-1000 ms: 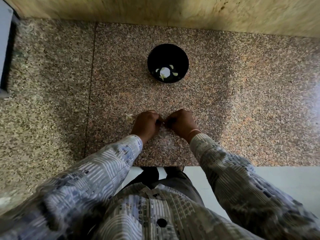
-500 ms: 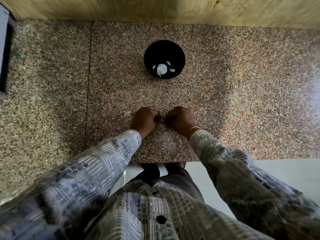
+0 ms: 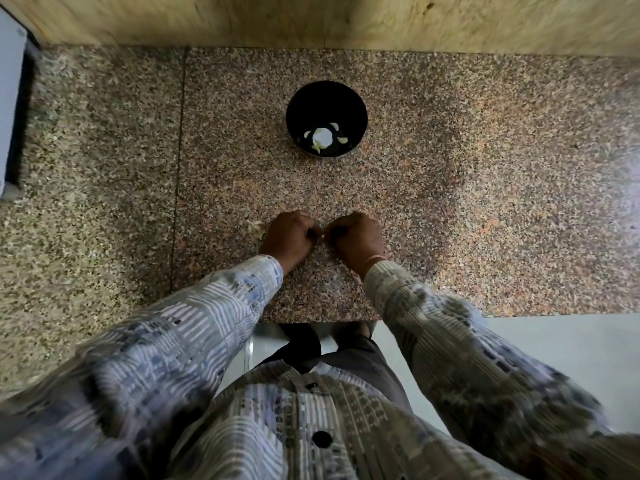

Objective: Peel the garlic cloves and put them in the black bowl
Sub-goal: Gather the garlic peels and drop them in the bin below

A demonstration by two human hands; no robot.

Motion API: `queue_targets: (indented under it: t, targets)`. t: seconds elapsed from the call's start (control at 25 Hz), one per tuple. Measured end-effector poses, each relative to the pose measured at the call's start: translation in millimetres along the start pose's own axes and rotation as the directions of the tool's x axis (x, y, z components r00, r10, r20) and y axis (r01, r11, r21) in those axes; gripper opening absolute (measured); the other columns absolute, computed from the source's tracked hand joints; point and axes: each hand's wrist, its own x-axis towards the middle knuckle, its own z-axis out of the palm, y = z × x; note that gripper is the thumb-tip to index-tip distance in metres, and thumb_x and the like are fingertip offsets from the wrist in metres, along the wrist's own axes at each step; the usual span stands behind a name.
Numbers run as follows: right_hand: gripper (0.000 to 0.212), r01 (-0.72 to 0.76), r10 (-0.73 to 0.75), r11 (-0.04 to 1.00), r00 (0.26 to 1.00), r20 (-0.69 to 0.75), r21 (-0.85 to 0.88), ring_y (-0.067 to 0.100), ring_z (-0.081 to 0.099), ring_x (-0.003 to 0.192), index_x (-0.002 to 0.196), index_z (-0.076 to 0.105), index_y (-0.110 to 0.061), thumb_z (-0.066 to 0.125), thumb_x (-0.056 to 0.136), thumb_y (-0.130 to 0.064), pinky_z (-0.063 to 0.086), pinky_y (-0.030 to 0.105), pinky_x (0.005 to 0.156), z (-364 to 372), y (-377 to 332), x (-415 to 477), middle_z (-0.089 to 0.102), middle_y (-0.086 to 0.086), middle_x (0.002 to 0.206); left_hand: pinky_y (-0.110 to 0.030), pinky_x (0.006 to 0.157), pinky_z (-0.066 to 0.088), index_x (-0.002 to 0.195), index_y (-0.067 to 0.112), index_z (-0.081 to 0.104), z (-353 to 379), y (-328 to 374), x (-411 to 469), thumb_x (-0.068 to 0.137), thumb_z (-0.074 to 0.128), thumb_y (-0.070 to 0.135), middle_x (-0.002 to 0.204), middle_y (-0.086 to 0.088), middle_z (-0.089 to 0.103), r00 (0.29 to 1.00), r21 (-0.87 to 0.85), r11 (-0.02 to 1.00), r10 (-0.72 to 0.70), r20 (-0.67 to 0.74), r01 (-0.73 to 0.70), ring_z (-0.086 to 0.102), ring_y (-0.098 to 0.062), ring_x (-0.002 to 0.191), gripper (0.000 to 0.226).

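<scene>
A black bowl (image 3: pixel 326 98) stands on the speckled granite counter, far from me, with several peeled pale garlic cloves (image 3: pixel 341 139) at its bottom. Nearer the counter's front edge my left hand (image 3: pixel 289 237) and my right hand (image 3: pixel 356 237) sit knuckles up, fingers curled, fingertips meeting between them. Whatever they pinch is hidden by the fingers; it is most likely a garlic clove. A small heap of garlic and papery skin (image 3: pixel 255 226) lies just left of my left hand.
The granite counter (image 3: pixel 485 202) ends in a front edge right behind my wrists, with pale floor below. A yellowish stone wall runs along the back. A white and dark appliance edge (image 3: pixel 10 109) stands at the far left.
Both hands stay pressed together in the same spot on the counter. The view has shifted slightly; the bowl and its cloves have not moved.
</scene>
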Motion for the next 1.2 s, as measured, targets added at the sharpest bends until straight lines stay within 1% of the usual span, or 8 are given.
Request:
queue_targets:
  t: [0.36, 0.6, 0.8, 0.88, 0.96, 1.04, 1.12, 1.2]
  targets:
    - [0.005, -0.291, 0.148, 0.639, 0.955, 0.258, 0.712, 0.026, 0.067, 0.073, 0.091, 0.072, -0.001, 0.070, 0.091, 0.003, 0.061, 0.037, 0.070, -19.2, -21.3, -29.4, 0.074, 0.019, 0.090, -0.027, 0.078, 0.060, 0.098, 0.015, 0.082, -27.8, 12.6, -11.7, 0.090, 0.077, 0.010, 0.093, 0.003, 0.080, 0.944, -0.533, 0.785, -0.315, 0.094, 0.315, 0.075, -0.014, 0.085, 0.010]
    - [0.012, 0.586, -0.586, 0.808, 0.788, -0.190, -0.062, 0.011, 0.065, 0.071, 0.090, 0.077, -0.019, 0.069, 0.092, -0.010, 0.053, 0.025, 0.064, -35.1, -21.2, -43.9, 0.071, -0.006, 0.081, -0.032, 0.071, 0.064, 0.097, 0.001, 0.074, -70.2, 45.8, -19.1, 0.098, 0.060, -0.001, 0.089, -0.014, 0.077, 0.655, -0.739, 0.051, -0.506, 0.561, 0.672, 0.073, -0.018, 0.069, 0.014]
    - [0.013, -0.286, -0.009, 0.496, 0.942, 0.335, 0.820, 0.020, 0.067, 0.072, 0.090, 0.072, 0.000, 0.060, 0.092, 0.005, 0.059, 0.030, 0.067, -90.1, -52.1, -51.1, 0.072, 0.012, 0.084, -0.032, 0.071, 0.062, 0.097, 0.011, 0.079, -89.6, 81.8, -31.1, 0.088, 0.075, 0.002, 0.091, -0.004, 0.079, 0.955, -0.285, 0.953, 0.015, -0.297, -0.104, 0.074, -0.016, 0.078, 0.014]
    - [0.018, -0.449, -0.016, 0.363, 0.873, 0.487, 0.817, 0.017, 0.065, 0.071, 0.087, 0.069, -0.002, 0.055, 0.095, 0.005, 0.057, 0.028, 0.066, -106.4, -52.5, -51.6, 0.069, 0.011, 0.084, -0.032, 0.073, 0.060, 0.100, 0.011, 0.079, -96.5, 89.1, -32.3, 0.082, 0.074, -0.002, 0.095, -0.004, 0.077, 0.854, 0.163, 0.914, 0.406, -0.325, -0.372, 0.072, -0.020, 0.082, 0.023]
    - [0.019, -0.155, -0.097, 0.584, 0.961, 0.258, 0.797, 0.019, 0.067, 0.072, 0.080, 0.075, -0.008, 0.062, 0.091, 0.002, 0.059, 0.036, 0.069, -115.9, -48.1, -54.2, 0.073, 0.009, 0.081, -0.033, 0.067, 0.061, 0.096, 0.011, 0.079, -97.8, 110.3, -35.8, 0.086, 0.073, 0.000, 0.088, -0.004, 0.077, 0.907, -0.069, 0.969, 0.197, -0.371, -0.239, 0.073, -0.021, 0.076, 0.016]
    - [0.012, 0.461, -0.418, 0.789, 0.887, -0.196, 0.406, 0.014, 0.069, 0.073, 0.083, 0.077, -0.015, 0.071, 0.088, -0.007, 0.058, 0.034, 0.070, -124.8, -42.3, -53.9, 0.075, 0.000, 0.080, -0.032, 0.061, 0.061, 0.092, 0.005, 0.076, -101.2, 138.5, -35.8, 0.093, 0.065, -0.002, 0.081, -0.010, 0.076, 0.913, -0.841, 0.509, -0.406, -0.046, 0.184, 0.073, -0.022, 0.069, 0.012]
    - [0.009, 0.730, -0.686, 0.681, 0.662, -0.303, 0.054, 0.012, 0.066, 0.076, 0.090, 0.074, -0.020, 0.069, 0.090, -0.013, 0.054, 0.027, 0.070, -129.7, -39.7, -50.9, 0.072, -0.006, 0.084, -0.028, 0.059, 0.061, 0.095, 0.000, 0.071, -100.9, 155.0, -36.8, 0.097, 0.055, -0.004, 0.080, -0.013, 0.073, 0.805, -0.936, -0.168, -0.478, 0.351, 0.308, 0.071, -0.019, 0.064, 0.017]
    - [0.009, 0.708, -0.639, 0.682, 0.699, -0.323, 0.184, 0.014, 0.065, 0.077, 0.092, 0.070, -0.022, 0.064, 0.092, -0.016, 0.054, 0.031, 0.070, -129.0, -39.7, -50.1, 0.070, -0.005, 0.085, -0.024, 0.060, 0.061, 0.099, -0.002, 0.069, -97.5, 162.3, -36.5, 0.099, 0.053, -0.005, 0.081, -0.012, 0.073, 0.806, -0.925, -0.295, -0.471, 0.360, 0.241, 0.072, -0.016, 0.065, 0.016]
